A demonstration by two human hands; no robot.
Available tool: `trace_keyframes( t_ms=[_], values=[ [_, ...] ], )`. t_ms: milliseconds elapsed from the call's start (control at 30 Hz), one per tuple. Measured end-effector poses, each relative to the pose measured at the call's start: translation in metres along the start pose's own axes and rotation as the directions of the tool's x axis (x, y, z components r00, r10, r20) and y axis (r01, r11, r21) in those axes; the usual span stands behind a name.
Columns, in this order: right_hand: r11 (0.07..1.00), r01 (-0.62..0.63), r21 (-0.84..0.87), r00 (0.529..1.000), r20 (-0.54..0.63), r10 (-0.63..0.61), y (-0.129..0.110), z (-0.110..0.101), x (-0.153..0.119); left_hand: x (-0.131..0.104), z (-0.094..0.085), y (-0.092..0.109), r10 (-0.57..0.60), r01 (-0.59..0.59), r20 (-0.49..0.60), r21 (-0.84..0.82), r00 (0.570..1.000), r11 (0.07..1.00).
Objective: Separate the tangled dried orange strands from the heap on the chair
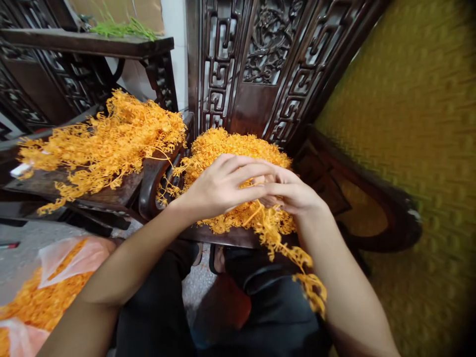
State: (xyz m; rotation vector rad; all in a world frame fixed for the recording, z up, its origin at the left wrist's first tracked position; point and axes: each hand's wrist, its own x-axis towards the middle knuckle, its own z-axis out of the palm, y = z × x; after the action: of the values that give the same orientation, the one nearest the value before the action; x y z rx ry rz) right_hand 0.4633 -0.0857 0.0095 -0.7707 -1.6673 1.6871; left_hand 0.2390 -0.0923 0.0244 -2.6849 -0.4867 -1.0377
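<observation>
My left hand (225, 186) and my right hand (288, 188) meet in front of me, fingers curled toward each other and overlapping. Between them they grip a frilly orange garland strand (273, 225); the fingertips and the exact pinch point are hidden behind the fingers. From under my right hand the strand hangs over the seat's front edge, its loose end (314, 290) beside my right forearm. Directly behind and below both hands lies a heaped orange garland pile (238, 144) on a dark wooden chair (226, 239).
At left, another orange garland heap (122, 134) covers a dark wooden table (104, 196). A plastic bag (80, 250) of orange pieces sits on the floor. Green stems (122, 29) lie on a higher ledge. Carved wooden panels (256, 104) stand behind; a yellow woven surface (401, 124) fills the right.
</observation>
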Motion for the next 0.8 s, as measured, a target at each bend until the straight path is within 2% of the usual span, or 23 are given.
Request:
trace_keyframes(
  t_ms=[67, 100, 133, 167, 200, 233, 267, 333, 367, 433, 500, 533, 633, 733, 800],
  values=[
    [0.984, 0.049, -0.170, 0.996, -0.060, -0.060, 0.001, -0.002, -0.002, -0.001, -0.001, 0.003, -0.006, 0.006, 0.000, -0.055, 1.000, 0.998],
    [0.948, 0.095, -0.303, 0.980, -0.137, -0.142, 0.000, -0.001, -0.004, -0.002, -0.001, 0.004, -0.025, 0.026, 0.015, -0.089, 1.000, 0.996],
    [0.887, 0.138, -0.441, 0.939, -0.227, -0.258, -0.003, 0.001, -0.006, -0.003, -0.001, 0.005, -0.055, 0.059, 0.037, -0.126, 0.998, 0.990],
    [0.814, 0.162, -0.558, 0.875, -0.301, -0.380, -0.006, 0.004, -0.008, -0.004, -0.001, 0.006, -0.096, 0.105, 0.058, -0.160, 0.994, 0.981],
    [0.753, 0.166, -0.636, 0.815, -0.342, -0.468, -0.009, 0.008, -0.010, -0.005, -0.001, 0.006, -0.152, 0.163, 0.074, -0.191, 0.986, 0.968],
    [0.722, 0.164, -0.672, 0.787, -0.353, -0.507, -0.013, 0.013, -0.013, -0.006, -0.001, 0.007, -0.217, 0.228, 0.077, -0.216, 0.973, 0.949],
    [0.726, 0.162, -0.668, 0.805, -0.336, -0.489, -0.015, 0.019, -0.014, -0.007, -0.002, 0.007, -0.286, 0.293, 0.066, -0.235, 0.956, 0.927],
    [0.793, 0.153, -0.590, 0.912, -0.225, -0.343, -0.018, 0.027, -0.016, -0.006, -0.004, 0.007, -0.416, 0.406, 0.018, -0.254, 0.909, 0.878],
    [0.826, 0.136, -0.547, 0.950, -0.163, -0.265, -0.017, 0.029, -0.016, -0.006, -0.005, 0.007, -0.465, 0.449, -0.002, -0.253, 0.885, 0.857],
    [0.858, 0.096, -0.504, 0.981, -0.099, -0.168, -0.014, 0.028, -0.016, -0.005, -0.009, 0.005, -0.507, 0.494, 0.002, -0.230, 0.862, 0.839],
    [0.823, 0.046, -0.566, 0.978, -0.143, -0.153, -0.009, 0.020, -0.017, -0.007, -0.014, 0.001, -0.477, 0.485, 0.090, -0.155, 0.874, 0.861],
    [0.773, 0.014, -0.634, 0.966, -0.192, -0.175, -0.006, 0.015, -0.019, -0.009, -0.016, -0.001, -0.451, 0.468, 0.157, -0.096, 0.879, 0.879],
    [0.547, -0.085, -0.833, 0.898, -0.302, -0.320, 0.000, -0.001, -0.027, -0.019, -0.021, -0.008, -0.436, 0.415, 0.332, 0.136, 0.837, 0.900],
    [0.371, -0.093, -0.924, 0.896, -0.240, -0.373, 0.002, -0.013, -0.037, -0.026, -0.019, -0.015, -0.457, 0.363, 0.404, 0.289, 0.793, 0.886],
    [0.324, -0.059, -0.944, 0.896, -0.193, -0.400, 0.002, -0.022, -0.043, -0.028, -0.014, -0.020, -0.446, 0.338, 0.426, 0.306, 0.787, 0.890]
  ],
)
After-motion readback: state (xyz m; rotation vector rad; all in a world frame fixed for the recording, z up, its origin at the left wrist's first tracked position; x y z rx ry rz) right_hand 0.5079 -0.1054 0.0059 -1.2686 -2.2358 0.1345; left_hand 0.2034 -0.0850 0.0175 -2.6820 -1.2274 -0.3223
